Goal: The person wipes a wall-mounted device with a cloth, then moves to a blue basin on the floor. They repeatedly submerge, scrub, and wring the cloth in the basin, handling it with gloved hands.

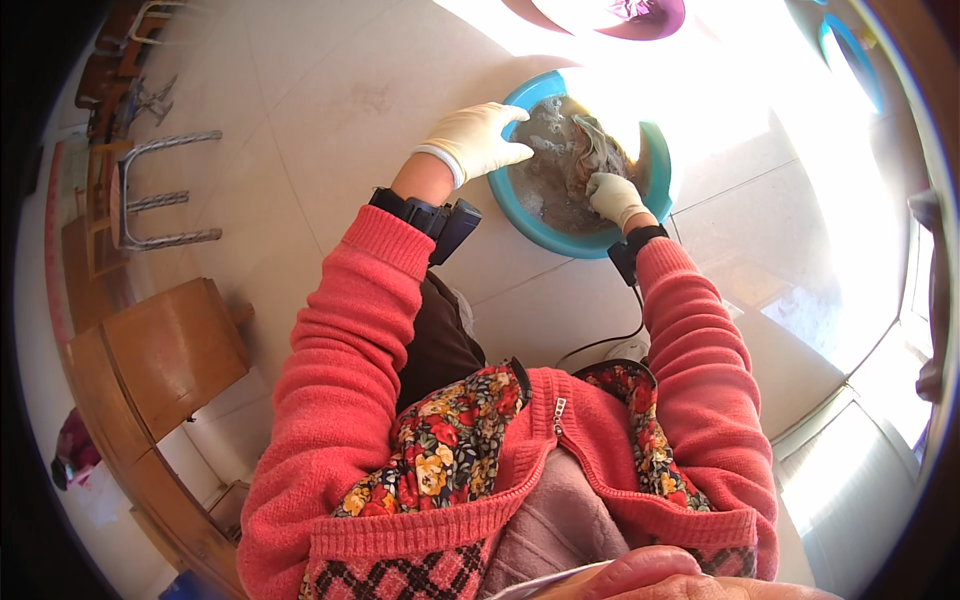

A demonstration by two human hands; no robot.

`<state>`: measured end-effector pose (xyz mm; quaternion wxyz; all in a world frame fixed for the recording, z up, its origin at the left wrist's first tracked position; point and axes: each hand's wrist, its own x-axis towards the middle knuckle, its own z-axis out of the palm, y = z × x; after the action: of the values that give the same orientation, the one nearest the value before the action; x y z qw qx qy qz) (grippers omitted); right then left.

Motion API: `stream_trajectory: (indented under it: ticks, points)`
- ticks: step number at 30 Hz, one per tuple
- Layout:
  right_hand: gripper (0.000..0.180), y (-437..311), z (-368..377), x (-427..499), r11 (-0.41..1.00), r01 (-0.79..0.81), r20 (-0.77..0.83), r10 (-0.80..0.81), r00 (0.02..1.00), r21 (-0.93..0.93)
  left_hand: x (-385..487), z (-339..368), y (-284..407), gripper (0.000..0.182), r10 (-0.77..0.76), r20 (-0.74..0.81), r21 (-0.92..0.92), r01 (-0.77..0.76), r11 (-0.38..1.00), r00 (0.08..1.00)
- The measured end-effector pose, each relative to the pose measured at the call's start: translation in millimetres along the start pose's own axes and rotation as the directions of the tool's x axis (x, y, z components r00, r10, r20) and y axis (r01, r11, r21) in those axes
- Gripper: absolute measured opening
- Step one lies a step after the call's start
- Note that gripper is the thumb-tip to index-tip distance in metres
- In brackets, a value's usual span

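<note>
A blue plastic basin [517, 206] stands on the floor before me, holding murky grey-brown water [546, 196] with patches of foam. Wet, crumpled cloth [591, 146] lies in it and rises partly above the water. My left hand [480, 141], in a pale rubber glove, is at the basin's left rim; its thumb and fingers are apart and nothing is between them. Also gloved, my right hand [615, 199] is closed on the near end of the cloth. Strong sunlight washes out the basin's far right side.
Beyond the basin is a purple basin [660, 22] with cloth inside, and a blue tub [851, 64] stands at far right. A stool with metal legs [169, 202] and a wooden cabinet [172, 352] are at left. A cable [600, 343] hangs from my right wrist.
</note>
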<state>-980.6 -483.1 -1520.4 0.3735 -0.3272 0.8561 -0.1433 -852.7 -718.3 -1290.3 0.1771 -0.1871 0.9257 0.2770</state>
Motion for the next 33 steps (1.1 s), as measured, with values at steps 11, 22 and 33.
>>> stream_trajectory:
  ticks: [11, 22, 33]
  points:
    - [0.024, -116.3, -177.0, -71.7, 0.778, 0.393, -0.303, -0.27, 0.914, 0.49, 7.6, 23.6, 37.9, 0.113, 0.269, -0.218, -0.228, -0.317, 0.921, 0.938]
    - [0.015, -179.2, -222.8, -158.4, 0.54, 0.628, -0.594, -0.267, 0.759, 0.56, 18.7, 47.8, 56.0, 0.086, 0.207, -0.038, -0.835, -0.144, 0.531, 0.978]
    - [0.019, -120.0, -222.0, -109.1, 0.52, 0.584, -0.516, -0.288, 0.807, 0.624, 37.1, 61.4, 11.1, 0.048, -0.093, -0.162, -0.881, -0.102, 0.462, 0.982]
